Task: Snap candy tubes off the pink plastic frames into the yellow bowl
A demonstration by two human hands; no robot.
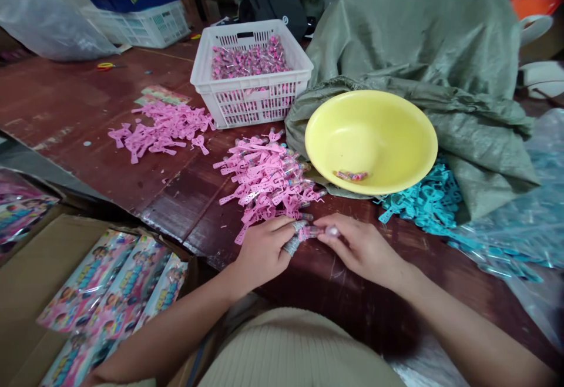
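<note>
My left hand [267, 249], with grey wrapping round its finger ends, is closed on a small pink plastic piece [305, 233]. My right hand [359, 246] meets it from the other side, thumb and fingers pinching a small clear tube [330, 231] with a pale round end. Whether the two parts are joined, I cannot tell. Just beyond my hands lies a pile of pink pieces with clear tubes [273, 178]. A yellow basin [374, 134] stands behind my right hand, a few small colourful tubes [351, 175] at its bottom.
A white crate [255, 96] holds many small pink-and-clear tubes. Loose pink pieces [163, 128] lie left of it, turquoise pieces [423, 199] at right beside a green tarp [418, 34]. An open carton [39, 263] with printed packets [94, 278] sits below the table's left edge.
</note>
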